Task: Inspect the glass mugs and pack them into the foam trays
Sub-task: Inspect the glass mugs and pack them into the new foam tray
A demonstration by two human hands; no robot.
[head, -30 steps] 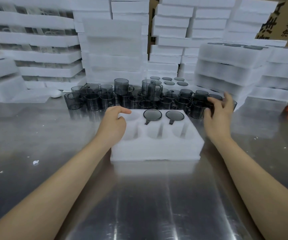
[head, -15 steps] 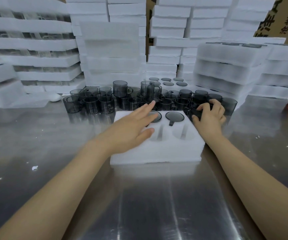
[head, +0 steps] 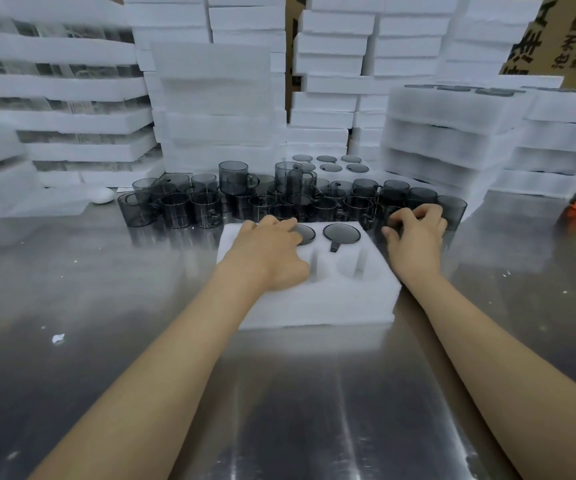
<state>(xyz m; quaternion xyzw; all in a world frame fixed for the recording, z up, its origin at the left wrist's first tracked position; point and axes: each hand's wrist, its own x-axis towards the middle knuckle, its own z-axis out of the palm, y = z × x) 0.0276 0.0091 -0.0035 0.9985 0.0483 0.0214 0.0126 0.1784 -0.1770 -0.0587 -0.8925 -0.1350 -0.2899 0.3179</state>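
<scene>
Hands have moved up the frame. Left hand (head: 272, 252), fingers flat, now rests on the foam tray (head: 317, 299) at center. Right hand (head: 416, 233) has curled around a mug (head: 395, 216) just right of the tray, ready to pack.

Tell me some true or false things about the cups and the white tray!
1. The foam tray in front of the person is full of mugs. False: only two mugs show in it, and the near pockets are empty.
2. The right hand curls round a smoky glass mug in the crowd behind the tray. True.
3. The left hand lies over the tray. True.
4. The loose mugs are bright red. False: they are dark grey see-through glass.
5. The tray sits on a wooden table. False: it sits on a shiny metal table.
</scene>
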